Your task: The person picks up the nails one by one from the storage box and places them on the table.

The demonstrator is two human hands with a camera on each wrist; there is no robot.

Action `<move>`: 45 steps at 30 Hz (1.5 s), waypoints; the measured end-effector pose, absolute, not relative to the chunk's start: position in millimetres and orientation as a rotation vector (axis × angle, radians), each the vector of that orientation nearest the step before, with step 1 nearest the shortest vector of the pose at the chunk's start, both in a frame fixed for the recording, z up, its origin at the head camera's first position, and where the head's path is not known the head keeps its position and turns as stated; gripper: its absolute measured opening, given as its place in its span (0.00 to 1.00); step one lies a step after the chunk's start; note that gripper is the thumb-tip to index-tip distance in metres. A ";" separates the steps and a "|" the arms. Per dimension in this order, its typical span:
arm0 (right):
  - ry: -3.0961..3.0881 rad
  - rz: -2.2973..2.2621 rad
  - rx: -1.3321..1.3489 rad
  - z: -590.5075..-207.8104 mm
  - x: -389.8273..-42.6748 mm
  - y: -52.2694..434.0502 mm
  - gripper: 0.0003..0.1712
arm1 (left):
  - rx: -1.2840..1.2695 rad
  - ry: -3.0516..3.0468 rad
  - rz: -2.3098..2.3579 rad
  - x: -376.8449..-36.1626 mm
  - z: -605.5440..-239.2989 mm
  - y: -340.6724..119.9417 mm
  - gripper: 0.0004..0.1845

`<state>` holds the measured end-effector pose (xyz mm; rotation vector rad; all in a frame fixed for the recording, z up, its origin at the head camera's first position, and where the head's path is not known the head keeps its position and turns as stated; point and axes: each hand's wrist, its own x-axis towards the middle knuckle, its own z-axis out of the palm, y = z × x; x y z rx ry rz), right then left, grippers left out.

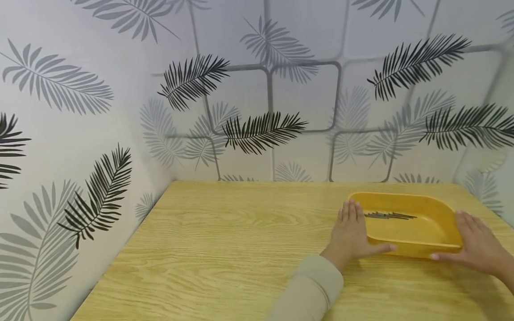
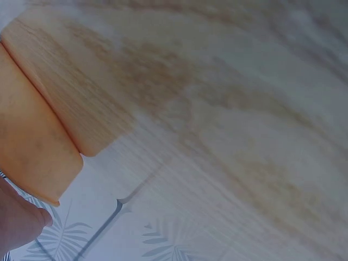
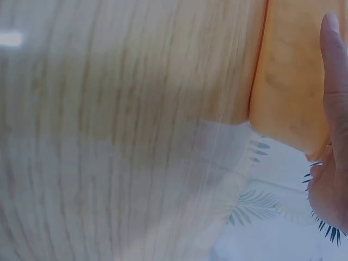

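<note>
A shallow yellow plastic tray [image 1: 417,250] with rounded back corners sits on the right side of the table. Several thin dark metal rods [image 1: 390,216], like nails or screws, lie in a row across its inside. Against the tray's left end rests my left hand [image 1: 352,234], fingers straight and thumb stretched along the front wall. My right hand [image 1: 479,247] touches the right end, its thumb pointing inward at the front. The left wrist view catches part of the tray wall [image 2: 41,119]; in the right wrist view my thumb lies along the wall [image 3: 291,76].
The wood-grain table [image 1: 225,249] stretches away to the left of the tray. Behind it and along the left side stand walls [image 1: 301,102] patterned with grey and black leaves.
</note>
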<state>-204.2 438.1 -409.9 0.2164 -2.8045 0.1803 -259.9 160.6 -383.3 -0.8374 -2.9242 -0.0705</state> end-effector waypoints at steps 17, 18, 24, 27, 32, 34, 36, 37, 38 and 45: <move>-2.915 0.263 0.137 -413.9 -211.1 448.8 0.70 | -0.794 -2.966 -0.098 -262.1 -388.8 166.5 0.58; -2.914 0.263 0.139 -413.9 -211.2 448.7 0.69 | -0.792 -2.971 -0.097 -262.1 -388.7 166.5 0.57; -2.907 0.254 0.110 -409.6 -210.4 444.7 0.68 | -0.786 -2.974 -0.095 -260.9 -388.7 166.6 0.56; -2.915 0.268 0.093 -406.2 -210.4 443.2 0.67 | -0.778 -2.985 -0.107 -260.5 -388.7 166.5 0.55; -2.898 0.296 0.102 -408.0 -210.1 442.8 0.67 | -0.775 -2.983 -0.122 -261.3 -389.6 166.4 0.54; -2.888 0.297 0.104 -410.2 -210.2 443.3 0.67 | -0.776 -2.983 -0.113 -261.8 -389.6 166.6 0.54; -2.889 0.299 0.103 -411.9 -210.6 444.5 0.67 | -0.774 -2.983 -0.098 -261.8 -389.4 166.6 0.54; -2.893 0.299 0.099 -412.4 -210.9 445.1 0.67 | -0.773 -2.981 -0.090 -261.7 -389.4 166.6 0.53; -2.898 0.298 0.094 -412.9 -211.2 445.8 0.67 | -0.771 -2.978 -0.083 -261.4 -389.4 166.5 0.53; -2.901 0.305 0.088 -414.1 -211.8 446.0 0.67 | -0.781 -2.973 -0.076 -260.7 -388.7 163.8 0.53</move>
